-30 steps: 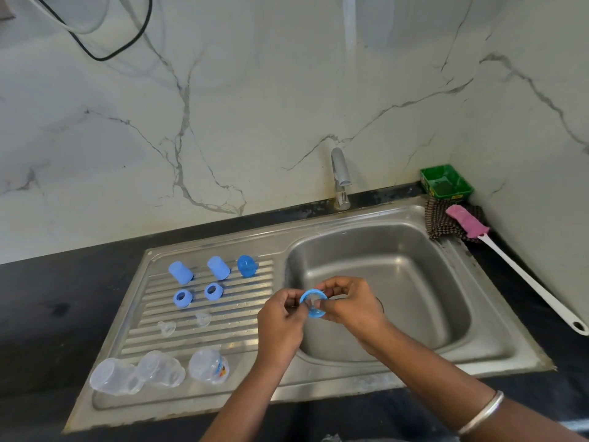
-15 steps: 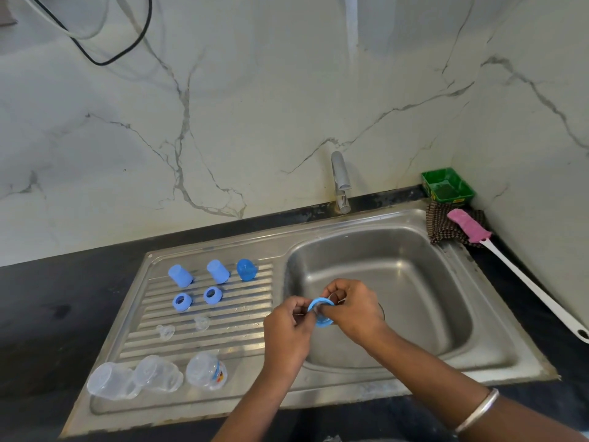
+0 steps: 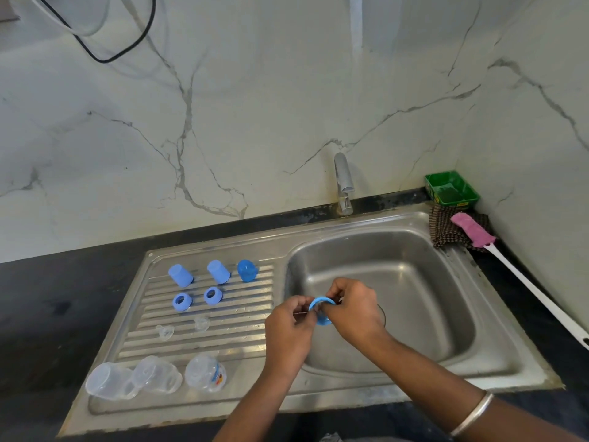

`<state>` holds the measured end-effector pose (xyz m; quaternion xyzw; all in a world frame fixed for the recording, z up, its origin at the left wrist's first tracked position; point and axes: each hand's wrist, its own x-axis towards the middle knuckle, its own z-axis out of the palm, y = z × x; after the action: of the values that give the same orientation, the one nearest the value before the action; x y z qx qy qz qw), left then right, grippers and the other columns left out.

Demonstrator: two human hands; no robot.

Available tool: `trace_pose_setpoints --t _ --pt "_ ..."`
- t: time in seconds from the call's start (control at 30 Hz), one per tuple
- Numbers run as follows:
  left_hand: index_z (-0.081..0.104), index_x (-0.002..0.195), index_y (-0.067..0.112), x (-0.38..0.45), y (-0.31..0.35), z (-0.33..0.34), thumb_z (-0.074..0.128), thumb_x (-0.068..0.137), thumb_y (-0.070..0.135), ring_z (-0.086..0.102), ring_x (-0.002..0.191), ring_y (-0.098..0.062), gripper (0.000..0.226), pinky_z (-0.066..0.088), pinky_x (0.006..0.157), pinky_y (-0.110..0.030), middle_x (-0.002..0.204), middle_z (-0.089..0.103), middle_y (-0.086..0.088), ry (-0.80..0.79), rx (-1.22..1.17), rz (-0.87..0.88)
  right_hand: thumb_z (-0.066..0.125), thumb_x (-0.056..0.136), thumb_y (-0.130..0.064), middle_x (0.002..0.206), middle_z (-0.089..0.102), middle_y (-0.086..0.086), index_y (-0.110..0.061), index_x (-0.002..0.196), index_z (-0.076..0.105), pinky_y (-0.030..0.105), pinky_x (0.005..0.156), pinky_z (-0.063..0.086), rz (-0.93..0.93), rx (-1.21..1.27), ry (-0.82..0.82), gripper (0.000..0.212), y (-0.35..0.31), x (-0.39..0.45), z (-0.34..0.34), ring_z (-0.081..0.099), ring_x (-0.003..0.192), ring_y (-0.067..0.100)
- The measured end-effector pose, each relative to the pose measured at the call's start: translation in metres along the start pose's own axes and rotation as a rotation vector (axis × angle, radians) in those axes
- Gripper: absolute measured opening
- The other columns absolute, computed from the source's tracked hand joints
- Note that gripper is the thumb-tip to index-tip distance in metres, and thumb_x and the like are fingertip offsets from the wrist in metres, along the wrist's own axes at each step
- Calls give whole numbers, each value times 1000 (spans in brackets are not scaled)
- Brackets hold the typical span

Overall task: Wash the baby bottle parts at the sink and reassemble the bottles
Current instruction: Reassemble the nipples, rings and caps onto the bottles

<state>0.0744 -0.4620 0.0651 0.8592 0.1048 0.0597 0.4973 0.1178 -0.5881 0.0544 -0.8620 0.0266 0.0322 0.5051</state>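
— So, where are we?
— Our left hand [image 3: 288,327] and right hand [image 3: 353,309] both pinch the blue collar ring [image 3: 321,309] over the sink [image 3: 497,371] basin.
— Next?
— Probably seating a nipple in it; two lie on the sink's drainboard.

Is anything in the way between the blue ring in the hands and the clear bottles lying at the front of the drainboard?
Nothing visible. Both hands, left and right, hold the blue ring over the basin; the ribbed drainboard toward the clear bottles is bare. The teats lie farther back.
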Motion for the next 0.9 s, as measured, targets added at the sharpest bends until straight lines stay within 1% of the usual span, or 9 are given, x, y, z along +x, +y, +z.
trace_pose_setpoints --t 0.07,0.13,0.27,0.4,0.5,0.6,0.73,0.83,0.9 --pt "77 100 21 1 1 -2 67 92 13 69 85 -3 16 56 78 -23 88 75 10 -10 -22 4 84 74 -20 64 64 -6 -21 65 62 8 45 40 -12 15 -20 24 0 0 -2 57 60 -7" --pt "78 101 21 2 2 -1 67 92 12 70 86 -3 17 56 79 -22 89 75 10 -10 -27 25 85 75 -22 63 64 -6 -21 67 62 10 45 41 -5 29 -43 23 0 0 -5 57 57 -4" --pt "78 101 18 0 3 2 69 91 9 70 85 -1 17 53 76 -14 89 75 10 -10 -11 68 82 73 -15 60 60 -7 -21 74 63 23 56 50 24 28 -111 20 1 2 -12 56 56 3" --pt "77 99 20 -3 1 5 72 88 10 69 82 1 16 54 74 -14 86 75 13 -2 28 70 83 68 -11 55 59 -8 -24 62 62 12 44 41 20 -19 -61 25 2 0 -10 54 49 -1" --pt "77 97 22 -5 -1 4 73 87 9 69 80 2 17 54 73 -14 84 74 14 6 40 64 80 68 -10 55 57 -8 -23 56 56 9 40 36 29 -26 -7 30 5 -6 -3 54 54 -9" --pt "77 95 23 -8 -3 4 75 85 11 69 79 2 16 53 71 -12 82 74 15 18 50 54 77 68 -8 57 58 -8 -22 59 55 8 42 37 14 -42 16 27 5 -10 1 54 57 -10" --pt "77 91 24 -9 -1 8 77 83 13 68 76 3 14 50 67 -9 77 73 15 70 25 12 74 70 -4 68 57 -8 -25 64 54 9 51 40 -72 -104 41 29 3 -12 1 53 59 5" --pt "75 89 27 -9 0 11 75 84 13 66 77 5 15 46 66 -6 76 72 15 81 4 8 77 73 -12 69 63 -9 -26 65 61 8 50 41 -52 -73 -5 23 2 -11 -5 59 63 5" --pt "76 91 25 -8 -4 9 74 85 15 66 78 4 12 47 66 -8 77 72 15 87 -3 9 80 76 -21 75 68 -12 -28 72 69 9 50 42 -37 -22 -56 14 3 -11 -8 64 64 4"
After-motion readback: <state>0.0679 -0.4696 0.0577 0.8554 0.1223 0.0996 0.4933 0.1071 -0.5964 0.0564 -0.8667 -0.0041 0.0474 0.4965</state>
